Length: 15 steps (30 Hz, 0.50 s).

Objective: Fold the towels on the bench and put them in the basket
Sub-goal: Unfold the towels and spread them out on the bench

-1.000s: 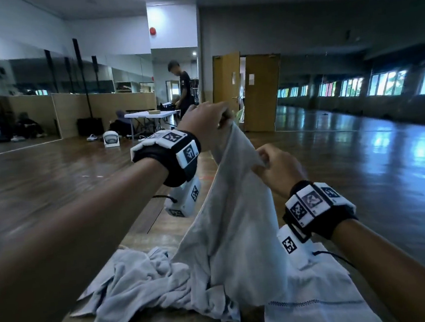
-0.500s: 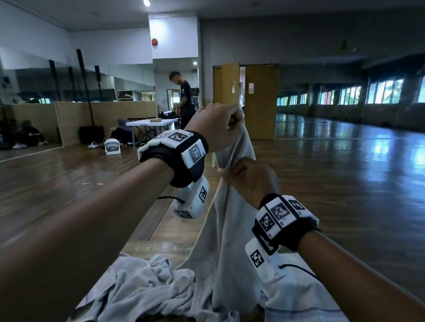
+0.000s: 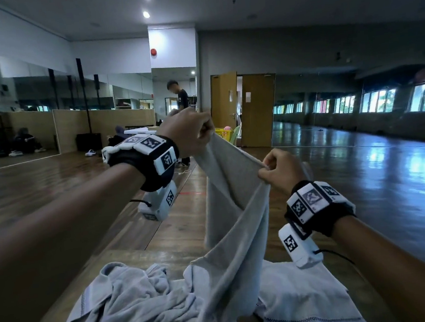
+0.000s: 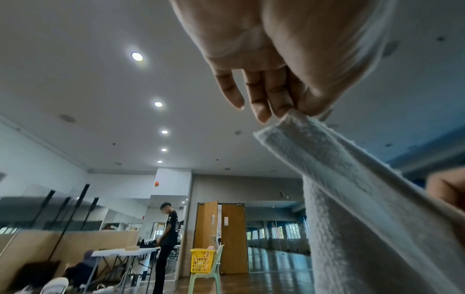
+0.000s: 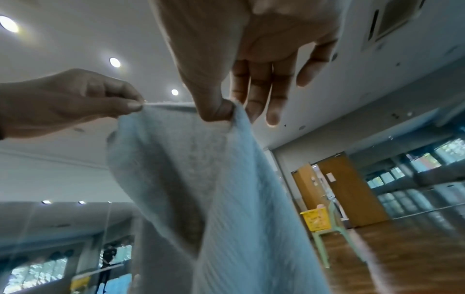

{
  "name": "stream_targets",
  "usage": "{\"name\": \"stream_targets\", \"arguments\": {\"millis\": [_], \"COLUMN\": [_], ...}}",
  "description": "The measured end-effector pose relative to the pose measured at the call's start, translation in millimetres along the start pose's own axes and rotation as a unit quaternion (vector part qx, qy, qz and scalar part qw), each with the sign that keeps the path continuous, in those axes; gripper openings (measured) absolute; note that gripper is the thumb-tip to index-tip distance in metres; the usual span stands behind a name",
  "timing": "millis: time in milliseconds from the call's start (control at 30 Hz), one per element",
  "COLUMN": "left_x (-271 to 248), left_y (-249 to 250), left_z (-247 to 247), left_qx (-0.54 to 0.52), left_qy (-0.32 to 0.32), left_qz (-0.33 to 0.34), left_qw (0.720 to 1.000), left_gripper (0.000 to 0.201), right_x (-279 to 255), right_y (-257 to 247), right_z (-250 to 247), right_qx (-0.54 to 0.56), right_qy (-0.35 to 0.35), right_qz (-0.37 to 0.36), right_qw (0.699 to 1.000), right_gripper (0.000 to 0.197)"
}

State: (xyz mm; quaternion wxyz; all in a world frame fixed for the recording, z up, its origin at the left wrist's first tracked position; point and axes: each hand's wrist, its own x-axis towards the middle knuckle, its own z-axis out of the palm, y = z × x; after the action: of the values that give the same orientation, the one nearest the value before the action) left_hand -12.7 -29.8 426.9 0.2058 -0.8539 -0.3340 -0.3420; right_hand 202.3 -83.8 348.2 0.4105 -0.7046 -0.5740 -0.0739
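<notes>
A pale grey towel (image 3: pixel 236 226) hangs in the air above the wooden bench (image 3: pixel 168 250). My left hand (image 3: pixel 190 134) pinches its upper corner (image 4: pixel 292 117) between thumb and fingers. Lower and to the right, my right hand (image 3: pixel 277 167) pinches the same top edge (image 5: pixel 226 111), so the edge stretches between the two hands. The towel's lower end trails onto the bench. A crumpled grey towel (image 3: pixel 131 298) lies at the left of the bench, and a white towel (image 3: pixel 305 305) lies flat at the right. The yellow basket (image 4: pixel 202 260) stands on a green chair far ahead.
The bench runs forward over a glossy wooden floor (image 3: pixel 363 172). A person in black (image 3: pixel 180 104) stands by a white table (image 4: pixel 120 253) ahead. Brown double doors (image 3: pixel 250 110) stand behind the basket. Mirrors line the left wall.
My right hand has slid right and down along the towel's top edge, away from my left hand, spreading the edge out. My left hand has kept its grip and height.
</notes>
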Motion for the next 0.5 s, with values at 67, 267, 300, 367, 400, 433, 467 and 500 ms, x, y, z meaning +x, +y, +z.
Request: {"name": "stream_targets", "arguments": {"millis": [67,267,300,367,400,433,467,500], "left_x": [-3,-15,-18,-24,-27,-30,-33,-37], "left_y": [-6,-32,-37,-41,-40,-37,-33,-29], "left_z": [0,-5,-5,-1,3,8,15,24], "left_qx": [0.011,0.024,0.019,0.013,0.017,0.02,0.021,0.021], "left_qy": [0.022,0.032,0.031,0.032,0.027,0.014,0.0,-0.008], "left_qz": [-0.022,-0.068,-0.076,-0.078,-0.075,-0.076,-0.078,-0.077], "left_qw": [0.999,0.997,0.996,0.996,0.997,0.997,0.997,0.997], "left_gripper": [0.014,0.016,0.016,0.014,0.014,0.014,0.014,0.014], "right_x": [0,-3,-4,-12,-19,-28,-39,-52], "right_y": [6,37,41,41,37,31,23,17], "right_z": [-5,-7,-7,-1,5,13,24,36], "right_qx": [-0.04,-0.062,-0.043,-0.004,0.013,0.028,0.041,0.049], "right_qy": [-0.018,-0.068,-0.084,-0.115,-0.127,-0.141,-0.16,-0.184], "right_qz": [0.006,0.029,0.023,-0.001,-0.017,-0.034,-0.052,-0.068], "right_qw": [0.999,0.995,0.995,0.993,0.992,0.989,0.985,0.979], "right_gripper": [0.014,0.012,0.014,0.012,0.009,0.009,0.01,0.012]}}
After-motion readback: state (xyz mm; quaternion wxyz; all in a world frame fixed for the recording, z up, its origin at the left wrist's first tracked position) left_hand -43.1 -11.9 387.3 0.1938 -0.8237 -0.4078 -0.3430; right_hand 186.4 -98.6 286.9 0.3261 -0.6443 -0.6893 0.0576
